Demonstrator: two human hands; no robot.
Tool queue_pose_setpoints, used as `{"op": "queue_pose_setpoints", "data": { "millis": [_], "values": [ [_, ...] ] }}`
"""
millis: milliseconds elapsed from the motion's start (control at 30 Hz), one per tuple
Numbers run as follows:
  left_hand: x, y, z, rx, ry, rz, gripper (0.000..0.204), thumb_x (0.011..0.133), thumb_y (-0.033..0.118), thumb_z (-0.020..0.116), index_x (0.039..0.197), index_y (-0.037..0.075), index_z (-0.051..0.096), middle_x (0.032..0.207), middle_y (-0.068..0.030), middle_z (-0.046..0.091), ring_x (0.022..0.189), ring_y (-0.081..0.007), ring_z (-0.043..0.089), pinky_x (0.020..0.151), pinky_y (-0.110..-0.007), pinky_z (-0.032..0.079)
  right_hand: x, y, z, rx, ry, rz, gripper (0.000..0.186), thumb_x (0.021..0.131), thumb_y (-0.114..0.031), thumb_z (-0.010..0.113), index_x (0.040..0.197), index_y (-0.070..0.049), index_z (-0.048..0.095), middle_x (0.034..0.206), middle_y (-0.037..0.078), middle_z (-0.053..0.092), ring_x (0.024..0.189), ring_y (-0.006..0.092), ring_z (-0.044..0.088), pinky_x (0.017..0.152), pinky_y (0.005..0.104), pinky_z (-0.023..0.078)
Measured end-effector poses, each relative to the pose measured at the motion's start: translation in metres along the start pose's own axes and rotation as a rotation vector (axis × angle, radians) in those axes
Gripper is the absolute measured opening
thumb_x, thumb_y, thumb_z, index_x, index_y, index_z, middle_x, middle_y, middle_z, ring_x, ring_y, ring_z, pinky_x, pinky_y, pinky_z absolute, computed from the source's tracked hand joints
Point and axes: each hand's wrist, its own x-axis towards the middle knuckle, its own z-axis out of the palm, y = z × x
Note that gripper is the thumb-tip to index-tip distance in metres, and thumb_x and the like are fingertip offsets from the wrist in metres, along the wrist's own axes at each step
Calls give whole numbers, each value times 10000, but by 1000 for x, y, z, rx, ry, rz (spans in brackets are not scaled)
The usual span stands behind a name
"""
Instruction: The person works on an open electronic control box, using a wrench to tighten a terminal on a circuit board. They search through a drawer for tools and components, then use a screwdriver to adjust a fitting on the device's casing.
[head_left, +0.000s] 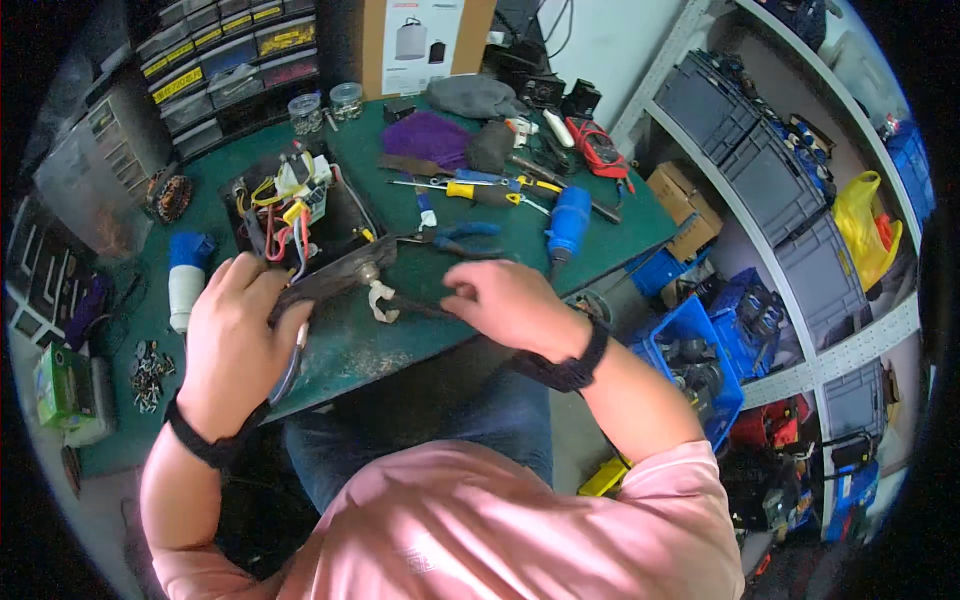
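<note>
An open black housing (340, 190) with a circuit board and red, yellow and white wires (300, 205) lies on the green bench. Along its near side runs a dark end panel (335, 275), and my left hand (240, 315) is closed on the panel's left end. A grey cable (291, 365) hangs below that hand. A metal fitting (369, 272) and a white plastic piece (381, 301) sit at the panel's right part. My right hand (515, 308) has its fingers curled together at the end of a thin dark length (425, 308); its kind is unclear.
Blue-handled pliers (465, 238), a yellow screwdriver (460, 190) and a blue plug (568, 222) lie right of the housing. A blue-and-white connector (187, 275) and a pile of screws (150, 375) are left. Drawers, a carton and shelves with grey bins (785, 180) surround the bench.
</note>
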Motion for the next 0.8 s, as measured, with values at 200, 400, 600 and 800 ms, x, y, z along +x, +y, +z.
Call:
{"op": "queue_pose_setpoints", "data": {
  "millis": [200, 400, 600, 800],
  "values": [
    [-57, -24, -19, -133, 67, -400, 190, 736, 71, 734, 875, -32, 655, 843, -128, 597, 728, -278, 576, 685, -356, 470, -37, 17, -6, -270, 91, -117, 229, 832, -238, 674, 974, -58, 680, 961, 132, 690, 935, 328, 652, 790, 435, 525],
    [-110, -30, -21, -153, 133, -697, 101, 778, 33, 728, 824, -37, 671, 751, -74, 589, 657, -152, 556, 616, -278, 451, -45, -70, -48, -452, -182, -601, 125, 759, -211, 583, 733, -91, 562, 742, 60, 550, 736, 247, 546, 653, 377, 438],
    [-121, -23, -14, -135, 146, -783, 88, 789, 38, 729, 819, -34, 689, 755, -76, 617, 647, -148, 577, 612, -274, 460, -44, -133, -59, -578, -216, -807, 113, 717, -202, 613, 709, -95, 648, 710, 43, 600, 740, 197, 588, 629, 327, 448],
    [-132, -37, -5, -135, 133, -782, 113, 804, 54, 735, 824, -44, 683, 724, -79, 593, 623, -132, 530, 572, -273, 419, -28, -136, -48, -501, -280, -814, 117, 704, -200, 621, 710, -88, 654, 706, 45, 607, 738, 195, 593, 621, 323, 451]
  ]
}}
